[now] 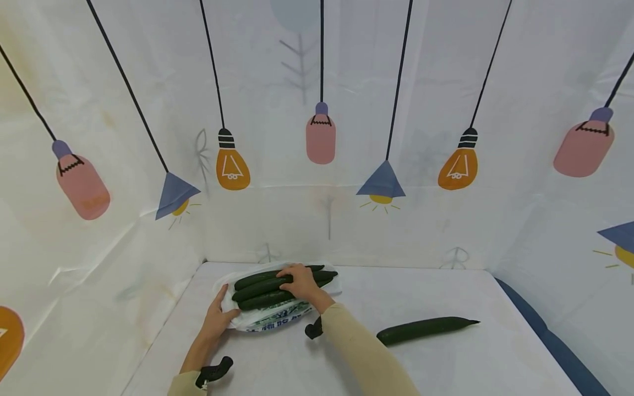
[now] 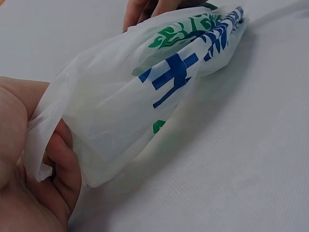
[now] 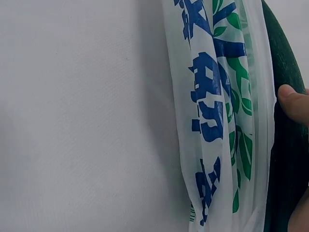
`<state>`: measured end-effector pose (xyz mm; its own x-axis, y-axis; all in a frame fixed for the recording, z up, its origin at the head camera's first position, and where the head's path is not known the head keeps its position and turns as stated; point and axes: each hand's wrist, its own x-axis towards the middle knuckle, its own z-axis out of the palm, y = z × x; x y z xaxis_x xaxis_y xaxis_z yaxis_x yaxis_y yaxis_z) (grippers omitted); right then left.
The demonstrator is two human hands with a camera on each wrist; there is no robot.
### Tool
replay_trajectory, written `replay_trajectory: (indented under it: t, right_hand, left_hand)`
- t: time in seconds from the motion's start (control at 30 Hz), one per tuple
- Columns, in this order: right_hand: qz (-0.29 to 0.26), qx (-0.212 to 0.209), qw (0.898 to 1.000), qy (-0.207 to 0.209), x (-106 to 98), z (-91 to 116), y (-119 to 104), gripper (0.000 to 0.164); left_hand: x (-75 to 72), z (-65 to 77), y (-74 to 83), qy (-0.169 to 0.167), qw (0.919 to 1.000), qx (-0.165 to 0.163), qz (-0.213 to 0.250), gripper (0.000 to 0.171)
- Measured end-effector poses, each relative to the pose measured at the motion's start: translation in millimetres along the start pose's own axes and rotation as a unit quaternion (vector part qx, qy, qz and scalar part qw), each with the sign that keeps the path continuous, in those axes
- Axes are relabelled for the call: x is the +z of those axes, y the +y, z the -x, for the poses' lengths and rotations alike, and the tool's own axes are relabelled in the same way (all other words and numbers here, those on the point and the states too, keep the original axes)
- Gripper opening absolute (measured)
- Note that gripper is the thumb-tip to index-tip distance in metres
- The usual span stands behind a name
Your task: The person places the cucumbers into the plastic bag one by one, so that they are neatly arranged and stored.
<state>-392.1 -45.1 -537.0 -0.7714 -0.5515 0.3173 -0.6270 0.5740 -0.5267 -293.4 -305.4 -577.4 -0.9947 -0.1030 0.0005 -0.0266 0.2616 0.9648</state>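
A white plastic bag point(image 1: 277, 319) with blue and green print lies toward the back left of the table. Several dark green cucumbers point(image 1: 262, 300) lie side by side on it. At the bag's left end my left hand point(image 1: 215, 320) holds its edge; in the left wrist view the plastic point(image 2: 48, 121) runs between thumb and curled fingers. My right hand point(image 1: 302, 283) reaches over the cucumbers from the right and grips one near the middle. The right wrist view has that thumb point(image 3: 292, 101) against a cucumber point(image 3: 282, 159), beside the folded printed side of the bag.
One more cucumber point(image 1: 426, 330) lies alone on the white tabletop point(image 1: 495, 363), right of my right forearm. Black straps point(image 1: 213, 373) sit at both wrists. A white curtain point(image 1: 277, 220) printed with lamps stands behind the table and along its sides.
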Motion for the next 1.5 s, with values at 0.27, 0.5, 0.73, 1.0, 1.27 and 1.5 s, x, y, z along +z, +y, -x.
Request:
replay_trajectory:
  t: [0.27,0.5,0.73,1.0,1.27,1.5]
  right_hand:
    - [0.006,0.03,0.999,-0.018,3,-1,4,0.029]
    - [0.033,0.023,0.999,-0.019,5,1,6,0.03]
    - [0.044,0.013,0.999,-0.017,6,4,8,0.03]
    - [0.028,0.012,1.0,0.002,1,2,9,0.03]
    - [0.011,0.03,0.999,0.017,0,2,11,0.029]
    - [-0.015,0.038,0.998,0.041,-4,10,5,0.025]
  left_hand:
    - [0.5,0.3,1.5,0.002,0.9999,-0.005,-0.009,0.094]
    - [1.0,0.3,1.3,0.003,0.9999,-0.01,-0.011,0.093]
    - [2.0,1.0,-0.8,0.005,0.9999,-0.005,-0.009,0.092]
    - [2.2,-1.8,2.0,0.003,0.9999,-0.005,-0.009,0.094]
    - [1.5,-2.6,2.0,0.004,1.0,0.007,-0.004,0.093]
    - [0.6,1.7,1.2,0.006,1.0,0.0,-0.006,0.094]
